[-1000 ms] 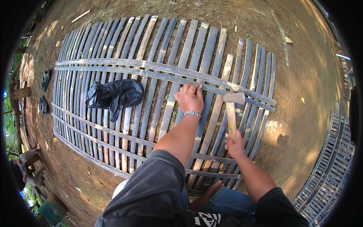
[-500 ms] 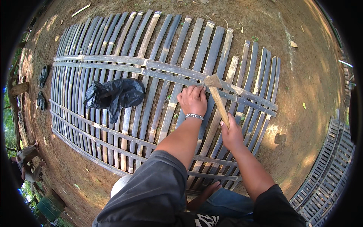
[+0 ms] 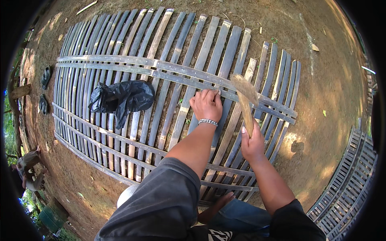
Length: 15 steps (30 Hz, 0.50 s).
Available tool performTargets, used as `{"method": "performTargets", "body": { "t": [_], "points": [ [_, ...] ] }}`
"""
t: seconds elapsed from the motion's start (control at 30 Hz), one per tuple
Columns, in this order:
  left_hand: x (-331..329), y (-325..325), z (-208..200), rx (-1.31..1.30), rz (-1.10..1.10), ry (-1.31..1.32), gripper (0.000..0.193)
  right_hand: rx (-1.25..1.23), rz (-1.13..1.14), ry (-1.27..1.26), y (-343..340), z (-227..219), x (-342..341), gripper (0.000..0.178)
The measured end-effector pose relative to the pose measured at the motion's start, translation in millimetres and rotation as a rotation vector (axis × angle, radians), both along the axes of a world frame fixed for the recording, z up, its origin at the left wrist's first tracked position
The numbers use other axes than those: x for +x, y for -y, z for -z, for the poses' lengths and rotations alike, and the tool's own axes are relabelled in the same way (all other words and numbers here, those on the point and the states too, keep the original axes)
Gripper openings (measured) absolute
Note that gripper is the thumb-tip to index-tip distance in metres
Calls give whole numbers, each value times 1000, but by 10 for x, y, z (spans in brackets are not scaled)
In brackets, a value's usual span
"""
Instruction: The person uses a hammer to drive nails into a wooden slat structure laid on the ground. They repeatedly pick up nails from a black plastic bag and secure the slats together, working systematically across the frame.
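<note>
A panel of grey slats (image 3: 161, 132) lies on the ground, with long battens (image 3: 183, 73) running across it. My left hand (image 3: 206, 105), with a chain bracelet at the wrist, rests at the lower batten of the upper pair. Its thumb and fingers are pinched together there; what they hold, if anything, is too small to make out. My right hand (image 3: 253, 143) is wrapped round the wooden handle of a hammer (image 3: 246, 104). The brownish hammer head is raised above the battens, just right of my left fingertips.
A black plastic bag (image 3: 136, 96) sits on the slats to the left. Dark sandals (image 3: 43, 103) lie beyond the panel's left end, and a person (image 3: 31, 170) sits at the far left. Another slatted panel (image 3: 341, 197) lies at the lower right. Bare soil surrounds the panel.
The hammer has lifted off the batten beside my left fingers and shifted right, along with my right hand. My left hand stays pinched at nearly the same spot.
</note>
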<state>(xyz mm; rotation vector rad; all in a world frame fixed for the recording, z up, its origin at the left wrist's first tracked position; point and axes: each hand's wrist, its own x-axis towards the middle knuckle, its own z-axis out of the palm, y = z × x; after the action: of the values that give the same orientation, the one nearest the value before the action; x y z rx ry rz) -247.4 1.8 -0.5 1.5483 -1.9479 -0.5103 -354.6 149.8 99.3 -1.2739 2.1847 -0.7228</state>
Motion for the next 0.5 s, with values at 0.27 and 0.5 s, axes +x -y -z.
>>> {"method": "performTargets", "body": {
  "t": [0.27,0.5],
  "points": [
    [-22,13,-4,-29,-4,-10,4,6,3,-2,69,-65,-33,44],
    [-39,18,0,-41,-2,-31,5,286,-39,6,19,-1,-47,44]
  ]
}}
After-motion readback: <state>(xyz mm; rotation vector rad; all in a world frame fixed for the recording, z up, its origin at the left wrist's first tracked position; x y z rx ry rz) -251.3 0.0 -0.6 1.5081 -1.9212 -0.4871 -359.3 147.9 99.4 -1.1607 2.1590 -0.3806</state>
